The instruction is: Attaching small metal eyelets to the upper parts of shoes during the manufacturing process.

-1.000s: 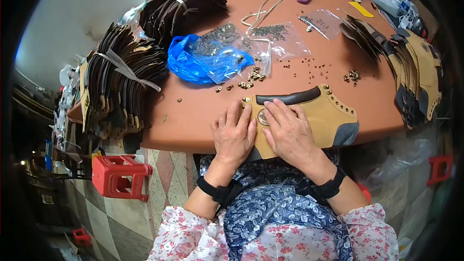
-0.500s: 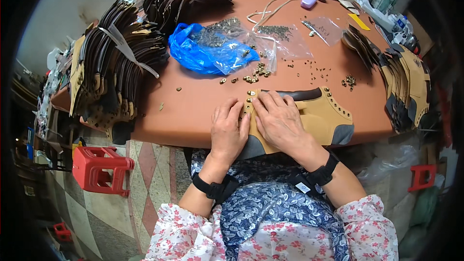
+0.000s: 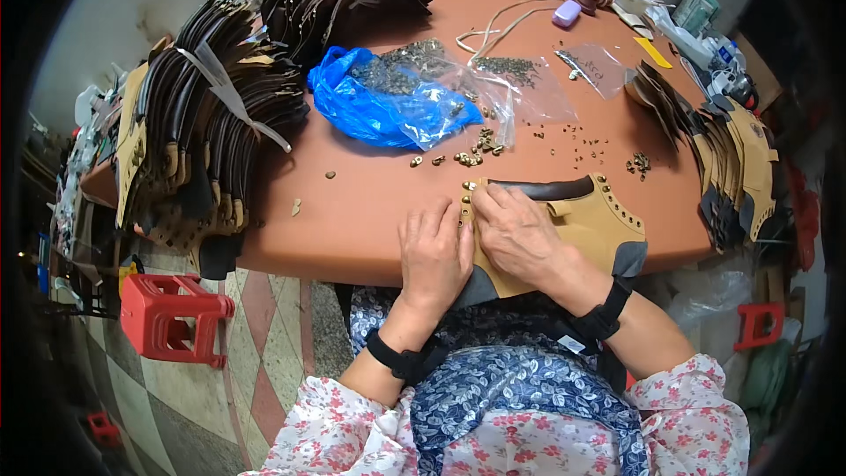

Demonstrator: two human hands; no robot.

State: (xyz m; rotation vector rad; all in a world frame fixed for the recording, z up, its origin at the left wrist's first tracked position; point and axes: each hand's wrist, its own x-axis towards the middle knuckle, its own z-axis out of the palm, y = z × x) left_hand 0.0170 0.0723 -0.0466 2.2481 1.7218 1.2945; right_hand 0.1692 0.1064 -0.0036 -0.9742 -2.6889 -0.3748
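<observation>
A tan boot upper (image 3: 586,227) with a dark padded collar and grey corner patches lies across the table's front edge. Brass lace hooks and eyelets line its two slanting sides. At the left row of hooks, my left hand (image 3: 434,251) grips the edge, thumb against the leather and fingers beside it. My right hand (image 3: 518,234) rests over the upper's left part, its fingers bent together close to the topmost hooks. What those fingertips pinch, if anything, is hidden under the hand. Loose brass hooks (image 3: 480,148) lie in a small heap just beyond the upper.
Tied stacks of dark uppers (image 3: 211,115) fill the table's left side. A blue plastic bag (image 3: 352,110) and clear bags of metal fittings (image 3: 551,99) lie behind. More tan uppers (image 3: 745,159) stand at right. A red stool (image 3: 172,317) is on the floor at left.
My right hand's fingers have gone from lying flatter on the upper to bent together near the top hooks. The left hand stays along the edge. The whole view has shifted slightly.
</observation>
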